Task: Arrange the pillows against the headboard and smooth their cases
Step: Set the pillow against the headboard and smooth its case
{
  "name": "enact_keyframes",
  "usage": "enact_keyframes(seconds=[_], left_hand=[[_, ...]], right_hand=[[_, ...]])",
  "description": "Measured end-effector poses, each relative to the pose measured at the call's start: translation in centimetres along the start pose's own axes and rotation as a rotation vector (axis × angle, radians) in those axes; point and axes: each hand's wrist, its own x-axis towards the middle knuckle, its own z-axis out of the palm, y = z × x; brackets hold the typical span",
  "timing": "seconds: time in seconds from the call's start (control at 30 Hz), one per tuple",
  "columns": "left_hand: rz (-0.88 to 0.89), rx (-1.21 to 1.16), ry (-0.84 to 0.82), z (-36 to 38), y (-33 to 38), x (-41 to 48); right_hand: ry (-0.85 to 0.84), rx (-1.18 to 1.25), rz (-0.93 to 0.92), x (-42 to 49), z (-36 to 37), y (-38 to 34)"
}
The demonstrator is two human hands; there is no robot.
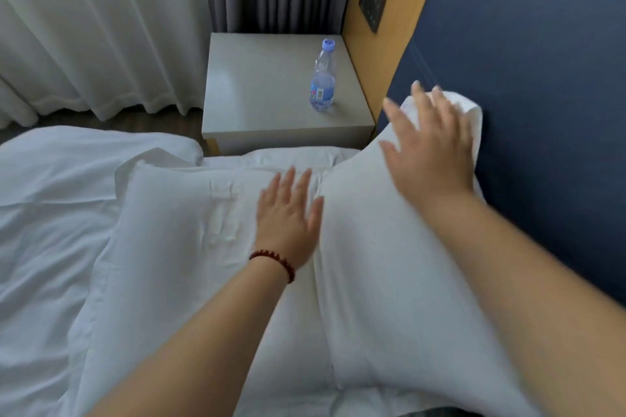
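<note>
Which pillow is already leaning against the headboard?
The pillow on the right, under the right hand: it stands tilted against the navy headboard. The other pillow lies flat beside it, under the left hand.

Hotel-like bedroom, white bedding [50, 213] left of the left hand [288, 217], blue headboard [542, 78] beside the right hand [430, 145], bedside table [264, 105] with water bottle [322, 81] beyond them, curtains [101, 27] behind.

Your left hand [288, 213] and right hand [430, 145] are bare, and so are your left forearm [210, 342] and right forearm [525, 264] down to the near edge of the view. On your left wrist you wear a bracelet [274, 262] of small, round, dark-red beads in a single close row. The right hand, farther off, is blurred, so its finer details cannot be made out.
</note>
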Motion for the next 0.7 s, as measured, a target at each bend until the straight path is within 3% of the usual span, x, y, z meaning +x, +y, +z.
enact_keyframes(seconds=[0.1, 0.27, 0.33, 0.47, 0.57, 0.7], left_hand=[[0.075, -0.065, -0.057, 0.2, 4.1, 1.4], [-0.124, -0.146, -0.313, 2.9, 4.1, 1.7], [-0.168, -0.163, -0.37, 3.7, 3.2, 1.5], [-0.185, -0.191, -0.386, 3.4, 2.5, 1.8], [-0.204, -0.212, -0.4, 2.9, 2.2, 1.8], [-0.231, -0.247, -0.406, 1.9, 3.3, 0.8]], right_hand=[[-0.216, -0.152, 0.105, 5.0, -1.4, 2.0], [-0.592, -0.345, 0.206, 9.2, -3.2, 0.4], [-0.55, -0.308, 0.216, 10.3, -3.7, 0.4], [-0.193, -0.032, 0.237, 10.1, -4.1, 1.5], [-0.023, 0.19, 0.251, 6.9, -4.4, 1.7], [-0.031, 0.166, 0.273, 2.4, -4.9, 2.2]])
